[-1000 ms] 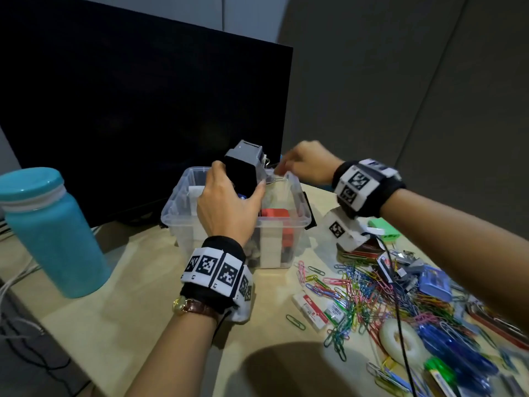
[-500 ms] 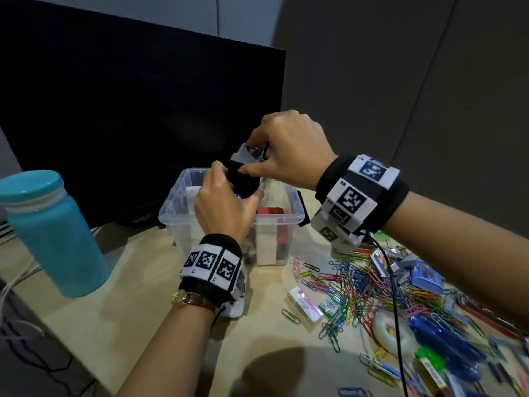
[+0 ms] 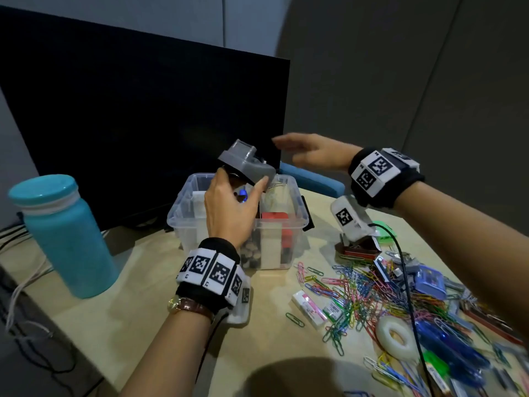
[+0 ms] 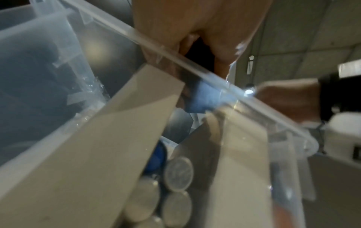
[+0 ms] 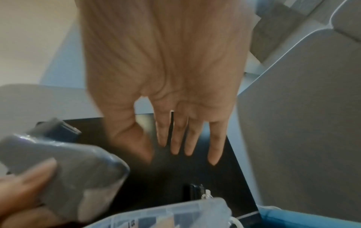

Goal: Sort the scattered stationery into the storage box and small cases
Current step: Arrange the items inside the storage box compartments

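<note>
The dark monitor (image 3: pixel 143 124) stands at the back of the wooden desk (image 3: pixel 143 325). A teal bottle (image 3: pixel 61 236) stands upright at the desk's left side, well apart from the stationery.

The clear plastic storage box (image 3: pixel 297 222) sits in front of the monitor, lid off. The left wrist view shows pale card dividers (image 4: pixel 109 138) inside it, with round silver pieces (image 4: pixel 178 172) lying between 2 of them. A red item (image 3: pixel 276 219) sits in the right compartment.

The left hand (image 3: pixel 229 210) is above the box and grips a grey stapler-like tool (image 3: pixel 246 164), thumb on one side and fingers on the other; the tool is tilted and held clear of the box rim.

The right hand (image 3: pixel 309 151) hovers beside the tool, apart from it, with fingers (image 5: pixel 175 138) straight and spread, holding nothing.

Right of the box, coloured paper clips (image 3: pixel 357 293) lie scattered, with a tape roll (image 3: pixel 396 338), a white eraser (image 3: pixel 309 309) and a small blue case (image 3: pixel 430 282) among them.
</note>
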